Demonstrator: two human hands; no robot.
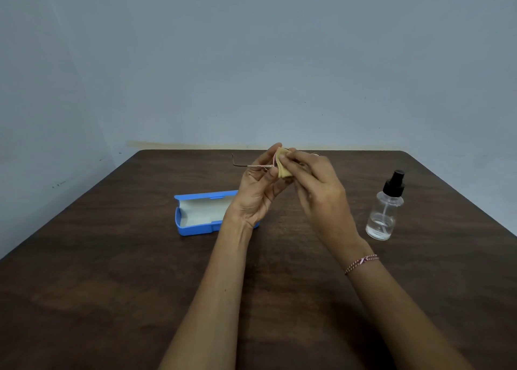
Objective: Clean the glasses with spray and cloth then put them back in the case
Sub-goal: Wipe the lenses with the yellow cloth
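Observation:
Above the middle of the table, my left hand [258, 187] holds thin-framed glasses [243, 165] by the frame; one temple arm sticks out to the left. My right hand [316, 185] pinches a small folded beige cloth [283, 166] over a lens, which the cloth and fingers hide. An open blue case [195, 227] with a pale lining lies on the table below and left of my left hand, its right end behind my wrist. A clear spray bottle [384, 215] with a black nozzle stands upright to the right of my right hand.
The dark brown wooden table [112, 285] reaches a plain grey-blue wall at the back. Its far edge runs just behind my hands, and its left and right edges slant outward toward me.

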